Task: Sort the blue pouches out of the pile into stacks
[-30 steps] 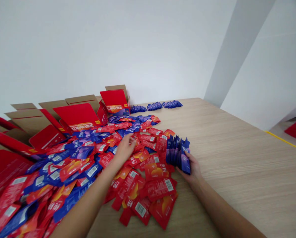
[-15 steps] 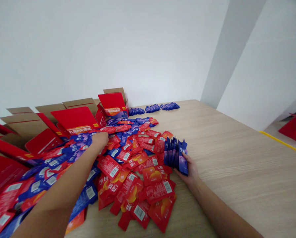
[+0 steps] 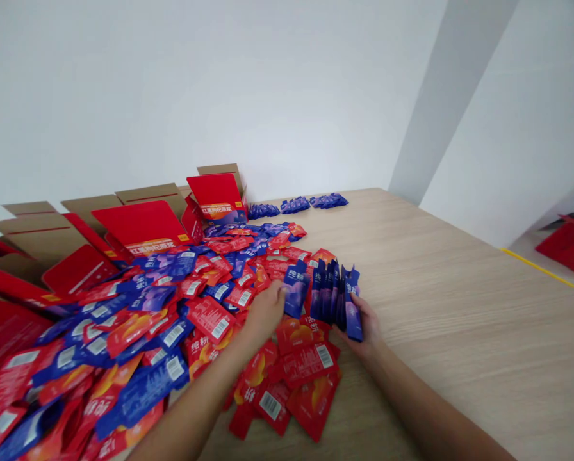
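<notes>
My left hand (image 3: 266, 312) pinches a single blue pouch (image 3: 296, 291) by its left edge, above the red pouches. Just to its right, my right hand (image 3: 365, 326) grips a row of several blue pouches (image 3: 332, 294) stood on edge side by side. The single pouch sits close beside the row; whether they touch I cannot tell. Under and around both hands spreads a loose heap of red pouches (image 3: 311, 366) with orange fruit prints and barcodes. More blue pouches (image 3: 147, 384) lie mixed with red ones on the left.
Open red boxes (image 3: 140, 227) with raised brown flaps line the back left of the wooden table (image 3: 450, 307). Three fanned groups of blue pouches (image 3: 295, 205) lie by the wall at the back. A red object (image 3: 568, 250) is beyond a yellow strip (image 3: 546, 272) on the right.
My left hand has come from the heap near the boxes toward the right and nearer, now with a blue pouch in it. My right hand stays nearly in place with its row.
</notes>
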{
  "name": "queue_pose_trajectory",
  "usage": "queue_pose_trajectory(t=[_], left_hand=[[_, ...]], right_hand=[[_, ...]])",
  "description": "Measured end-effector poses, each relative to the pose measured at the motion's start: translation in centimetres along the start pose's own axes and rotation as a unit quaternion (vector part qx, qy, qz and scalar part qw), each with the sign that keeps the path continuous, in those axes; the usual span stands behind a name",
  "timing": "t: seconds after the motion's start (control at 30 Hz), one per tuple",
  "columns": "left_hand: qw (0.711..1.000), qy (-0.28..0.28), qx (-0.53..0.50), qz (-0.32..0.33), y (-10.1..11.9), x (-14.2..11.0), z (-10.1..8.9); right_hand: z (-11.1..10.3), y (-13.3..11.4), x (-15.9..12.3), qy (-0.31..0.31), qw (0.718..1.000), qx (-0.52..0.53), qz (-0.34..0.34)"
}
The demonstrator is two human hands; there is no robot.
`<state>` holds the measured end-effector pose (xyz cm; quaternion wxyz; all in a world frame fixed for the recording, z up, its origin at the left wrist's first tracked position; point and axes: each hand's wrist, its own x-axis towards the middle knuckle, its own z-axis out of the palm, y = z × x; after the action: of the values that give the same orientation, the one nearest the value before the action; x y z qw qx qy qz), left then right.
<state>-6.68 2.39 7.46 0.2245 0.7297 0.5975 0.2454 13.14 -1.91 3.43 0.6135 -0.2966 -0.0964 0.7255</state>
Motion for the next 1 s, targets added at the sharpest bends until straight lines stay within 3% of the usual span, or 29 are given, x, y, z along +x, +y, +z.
queue_pose_trajectory(t=[0.07,0.17,0.27,0.4,0.6,0.7,0.8,0.9,1.0], left_hand=[[0.995,-0.005,-0.102,0.012,1.0,-0.9,3.2],[0.983,0.008,-0.184,0.022,2.2,-1.8,5.3],[0.978,0.011,-0.209,0.021,2.6,-2.2,5.8],[0.967,-0.037,-0.250,0.042,2.1,-2.2,6.1],[0.962,-0.074,-0.262,0.002,2.4,-2.6,6.2],[0.979,-0.049,-0.196,0.001,2.9,-4.7,6.3],[0.991,-0.034,-0.033,0.121,2.4,-8.0,6.9],[0.952,-0.105,0.118,0.261,1.1,-10.3,7.4],[0.926,-0.131,0.192,0.299,-0.4,-9.8,7.4]], right_hand=[[0.0,-0.1,0.0,0.009,1.000,0.013,0.014],[-0.1,-0.6,0.2,0.026,0.999,0.034,0.011],[-0.2,-1.0,0.3,0.035,0.998,0.042,0.009],[-0.2,-1.1,0.2,0.027,0.999,0.032,0.017],[-0.4,-0.3,0.6,-0.004,1.000,0.019,0.008],[-1.4,-0.8,1.2,-0.007,1.000,0.007,-0.015],[-2.5,-1.9,1.7,0.013,0.999,0.009,-0.038],[-3.2,-3.0,2.0,0.044,0.997,0.027,-0.051],[-3.5,-3.5,2.1,0.044,0.997,0.033,-0.055]])
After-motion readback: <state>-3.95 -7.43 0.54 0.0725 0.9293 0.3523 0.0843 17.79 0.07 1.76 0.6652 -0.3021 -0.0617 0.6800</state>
